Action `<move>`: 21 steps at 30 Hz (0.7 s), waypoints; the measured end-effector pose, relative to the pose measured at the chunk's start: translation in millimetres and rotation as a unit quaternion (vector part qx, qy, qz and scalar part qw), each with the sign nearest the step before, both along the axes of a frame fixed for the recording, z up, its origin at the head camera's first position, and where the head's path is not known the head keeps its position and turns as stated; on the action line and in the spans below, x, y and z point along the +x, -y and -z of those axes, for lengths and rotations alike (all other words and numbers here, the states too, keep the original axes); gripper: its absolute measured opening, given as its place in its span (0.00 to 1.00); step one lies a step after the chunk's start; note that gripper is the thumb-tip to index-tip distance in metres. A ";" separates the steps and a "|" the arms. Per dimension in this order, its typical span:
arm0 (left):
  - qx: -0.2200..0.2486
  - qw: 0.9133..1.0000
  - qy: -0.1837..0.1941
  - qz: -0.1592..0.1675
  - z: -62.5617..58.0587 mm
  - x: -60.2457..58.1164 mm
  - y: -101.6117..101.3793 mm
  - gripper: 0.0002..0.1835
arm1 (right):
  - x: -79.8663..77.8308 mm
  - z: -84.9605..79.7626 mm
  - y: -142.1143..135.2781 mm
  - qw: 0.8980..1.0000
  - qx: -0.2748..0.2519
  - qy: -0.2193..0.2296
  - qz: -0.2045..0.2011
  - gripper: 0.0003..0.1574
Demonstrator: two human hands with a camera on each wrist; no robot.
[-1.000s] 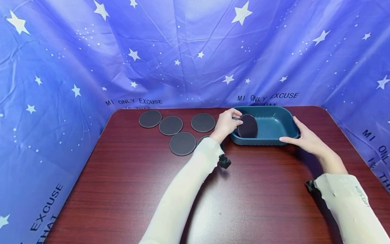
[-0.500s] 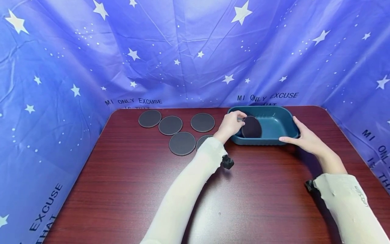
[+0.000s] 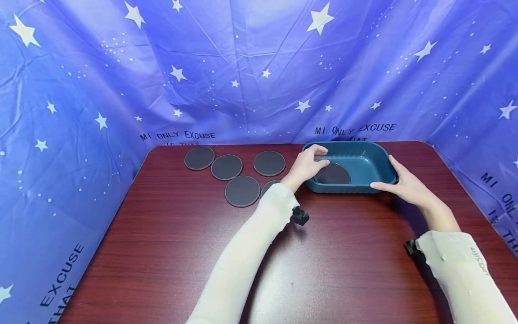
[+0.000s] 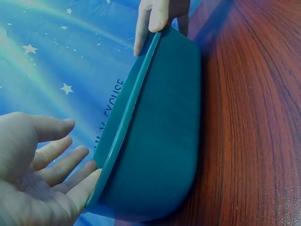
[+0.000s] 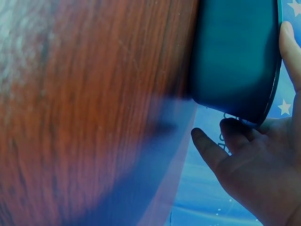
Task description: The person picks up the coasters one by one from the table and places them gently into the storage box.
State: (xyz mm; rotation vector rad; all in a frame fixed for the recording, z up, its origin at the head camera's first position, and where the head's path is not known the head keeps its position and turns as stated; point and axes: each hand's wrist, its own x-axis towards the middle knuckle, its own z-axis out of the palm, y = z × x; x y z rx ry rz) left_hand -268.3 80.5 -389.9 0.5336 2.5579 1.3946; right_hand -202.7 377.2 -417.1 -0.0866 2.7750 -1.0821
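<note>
A teal plastic bin (image 3: 341, 189) stands at the back right of the table. Inside its left end lies a round black coaster (image 3: 335, 174), partly hidden by the front wall. Over that end is my left hand (image 3: 306, 164), thumb and fingers apart, holding nothing; the left wrist view shows these fingers (image 4: 66, 167) loosely bent at the rim. My right hand (image 3: 408, 182) grips the bin's right end, thumb on the front rim and fingers around the end wall. Left of the bin, several more coasters (image 3: 242, 191) lie flat, one (image 3: 269, 186) partly covered by the left forearm.
The reddish-brown wooden table (image 3: 182, 252) reaches back to a blue star-print curtain (image 3: 243, 67), which also hangs at both sides. A black strap device (image 3: 300, 216) sits at the left wrist, another device (image 3: 412, 246) at the right.
The coaster held upright by the left hand has dropped lower and tilted down into the bin. The left hand moved slightly right and let go of it. The right hand stayed put.
</note>
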 end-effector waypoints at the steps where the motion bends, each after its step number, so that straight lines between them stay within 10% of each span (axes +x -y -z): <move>1: 0.006 1.000 0.001 0.002 0.0 -0.2 1.0 0.18 | -0.1 0.0 0.1 1.000 0.001 0.000 0.000 0.70; 21: 0.087 0.996 -0.003 0.018 0.4 -9.3 33.8 0.22 | -0.2 1.1 0.2 1.000 -0.004 -0.004 -0.001 0.70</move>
